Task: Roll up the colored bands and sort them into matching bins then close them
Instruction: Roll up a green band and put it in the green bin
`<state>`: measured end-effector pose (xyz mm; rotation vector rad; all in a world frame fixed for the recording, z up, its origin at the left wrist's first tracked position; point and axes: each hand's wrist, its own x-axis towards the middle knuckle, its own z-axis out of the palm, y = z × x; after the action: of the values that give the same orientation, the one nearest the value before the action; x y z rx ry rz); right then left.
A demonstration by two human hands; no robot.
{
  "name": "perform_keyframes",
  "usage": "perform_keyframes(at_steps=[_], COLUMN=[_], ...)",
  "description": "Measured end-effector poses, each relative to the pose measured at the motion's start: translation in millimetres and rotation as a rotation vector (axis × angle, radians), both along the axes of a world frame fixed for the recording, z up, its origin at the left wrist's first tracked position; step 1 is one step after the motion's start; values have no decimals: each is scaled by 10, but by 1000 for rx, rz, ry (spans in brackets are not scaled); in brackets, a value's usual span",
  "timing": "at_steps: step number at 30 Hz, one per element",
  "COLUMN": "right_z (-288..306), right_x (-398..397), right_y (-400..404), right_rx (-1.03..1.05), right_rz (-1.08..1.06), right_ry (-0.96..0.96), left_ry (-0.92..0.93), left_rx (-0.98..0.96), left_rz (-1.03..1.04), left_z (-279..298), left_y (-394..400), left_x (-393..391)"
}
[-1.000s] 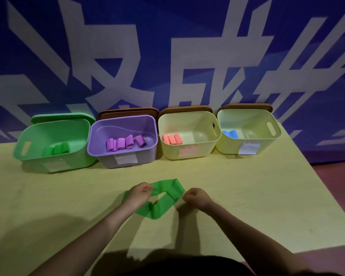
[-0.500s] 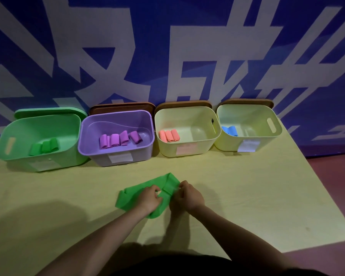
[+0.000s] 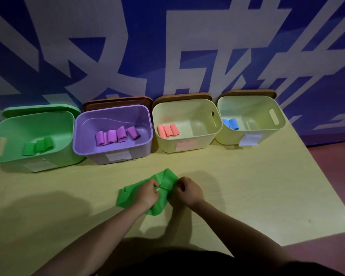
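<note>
A green band (image 3: 127,198) lies flattened on the yellow table (image 3: 247,196) in front of me. My left hand (image 3: 146,193) and my right hand (image 3: 188,191) sit side by side on it, fingers curled, pinching its upper fold. Four open bins stand along the wall. The green bin (image 3: 12,156) holds three green rolls (image 3: 38,146). In the purple bin (image 3: 139,145) lie several purple rolls (image 3: 116,135). One cream bin (image 3: 203,140) holds three orange rolls (image 3: 167,130), the other cream bin (image 3: 267,134) blue rolls (image 3: 230,123).
Lids lean against the blue and white wall behind the bins: a green lid (image 3: 40,109) and three brown lids (image 3: 118,101). The table's right edge (image 3: 327,188) runs diagonally, with dark red floor beyond it.
The band was held up as an open loop a second ago. It now lies flat on the table, and both hands have come together on its upper fold.
</note>
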<state>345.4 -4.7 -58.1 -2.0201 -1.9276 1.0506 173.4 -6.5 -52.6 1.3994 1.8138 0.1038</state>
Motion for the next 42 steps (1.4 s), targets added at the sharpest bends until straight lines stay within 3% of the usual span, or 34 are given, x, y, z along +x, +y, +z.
perform_keyframes(at_steps=[4,9,15,22,29,33,36,42], right_z=[55,148,586,1218,2041,2364,2474,2620], right_x=[3,-34,-77,2,57,111,148,191], right_y=[50,57,45,103,61,-17,-42,-132], right_rx=[-113,-181,18,313,581,509,506,584], right_rz=[-101,-177,-227,-205,-31,71,117,67], right_ry=[181,466,703,816,768,867,821,813], left_ry=[-94,-619,-830,-870,-851,-839,-825,-840], left_rx=[-100,-239,-96,185,486,661,761,771], left_rz=[89,553,499,329,241,253,282,235], left_z=[54,339,797,1581,2126,2262,2345,2442], left_y=[73,122,91,-16,-150,-213,-245,-277], left_x=[65,153,125,236,319,345,386,432])
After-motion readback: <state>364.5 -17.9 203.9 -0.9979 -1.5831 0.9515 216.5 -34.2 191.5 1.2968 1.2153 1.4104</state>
